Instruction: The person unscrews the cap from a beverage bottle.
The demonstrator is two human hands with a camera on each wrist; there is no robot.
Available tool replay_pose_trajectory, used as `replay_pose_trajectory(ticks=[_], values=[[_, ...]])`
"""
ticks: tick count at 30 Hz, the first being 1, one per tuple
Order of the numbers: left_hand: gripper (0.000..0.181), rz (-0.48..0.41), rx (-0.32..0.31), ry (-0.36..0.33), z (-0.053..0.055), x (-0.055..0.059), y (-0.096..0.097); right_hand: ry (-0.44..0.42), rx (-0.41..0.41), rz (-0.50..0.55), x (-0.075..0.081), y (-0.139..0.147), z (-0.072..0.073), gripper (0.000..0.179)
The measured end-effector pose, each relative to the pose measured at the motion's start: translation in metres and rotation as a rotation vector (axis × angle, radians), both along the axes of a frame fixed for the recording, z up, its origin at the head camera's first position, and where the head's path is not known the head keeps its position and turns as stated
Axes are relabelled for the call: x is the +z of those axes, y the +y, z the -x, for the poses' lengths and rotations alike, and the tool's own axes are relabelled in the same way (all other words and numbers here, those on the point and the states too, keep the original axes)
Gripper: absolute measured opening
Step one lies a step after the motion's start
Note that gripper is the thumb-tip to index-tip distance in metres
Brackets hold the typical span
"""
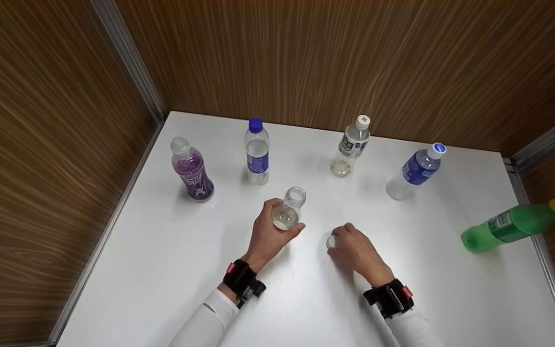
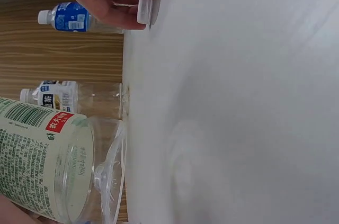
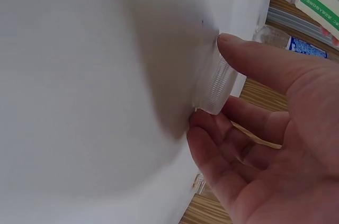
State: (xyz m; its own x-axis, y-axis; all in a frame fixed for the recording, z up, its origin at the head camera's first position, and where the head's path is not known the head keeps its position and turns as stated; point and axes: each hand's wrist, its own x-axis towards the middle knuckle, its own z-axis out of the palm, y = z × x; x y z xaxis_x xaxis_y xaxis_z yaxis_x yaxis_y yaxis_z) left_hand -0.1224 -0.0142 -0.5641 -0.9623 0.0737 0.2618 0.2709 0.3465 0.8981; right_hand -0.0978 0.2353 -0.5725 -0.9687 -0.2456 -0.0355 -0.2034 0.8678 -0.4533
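My left hand [image 1: 269,237] grips a clear bottle [image 1: 287,215] with no cap on its mouth and some pale liquid inside. Its pale green label [image 2: 26,155] with small print shows in the left wrist view, where its base is close over the table. To the right, my right hand [image 1: 358,251] pinches a white ribbed cap [image 3: 216,86] between thumb and fingers, right at the tabletop.
On the white table [image 1: 152,270], a purple bottle [image 1: 193,176], a blue-capped bottle [image 1: 257,156], a white-capped bottle [image 1: 353,144] and a blue-labelled bottle [image 1: 418,168] stand behind the hands. A green bottle [image 1: 513,224] with a yellow cap is far right. Wood-grain panels [image 1: 277,58] border the table.
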Motion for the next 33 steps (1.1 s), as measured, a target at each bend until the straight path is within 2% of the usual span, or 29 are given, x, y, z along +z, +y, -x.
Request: replay_pose_trajectory(ticks=[5,11,16,25,30,33], values=[[0.076,-0.055,-0.006,-0.035,0.003,-0.001,0.001,-0.053,-0.011,0.007,0.0,0.001,0.003,0.038],[0.077,-0.094,-0.023,-0.077,0.006,-0.001,0.0,-0.054,-0.004,0.03,-0.001,0.002,0.004,0.036],[0.079,-0.113,-0.042,-0.114,0.009,-0.002,-0.001,-0.067,-0.009,0.04,-0.001,0.002,0.005,0.037],[0.077,-0.124,-0.036,-0.139,0.012,-0.004,0.0,-0.078,-0.011,0.053,0.001,0.001,0.006,0.044],[0.076,-0.152,-0.042,-0.143,0.013,-0.004,0.0,-0.049,-0.047,0.083,0.003,0.002,0.003,0.048],[0.076,-0.161,-0.044,-0.15,0.016,-0.001,0.001,0.004,-0.082,0.114,0.006,0.008,0.0,0.048]])
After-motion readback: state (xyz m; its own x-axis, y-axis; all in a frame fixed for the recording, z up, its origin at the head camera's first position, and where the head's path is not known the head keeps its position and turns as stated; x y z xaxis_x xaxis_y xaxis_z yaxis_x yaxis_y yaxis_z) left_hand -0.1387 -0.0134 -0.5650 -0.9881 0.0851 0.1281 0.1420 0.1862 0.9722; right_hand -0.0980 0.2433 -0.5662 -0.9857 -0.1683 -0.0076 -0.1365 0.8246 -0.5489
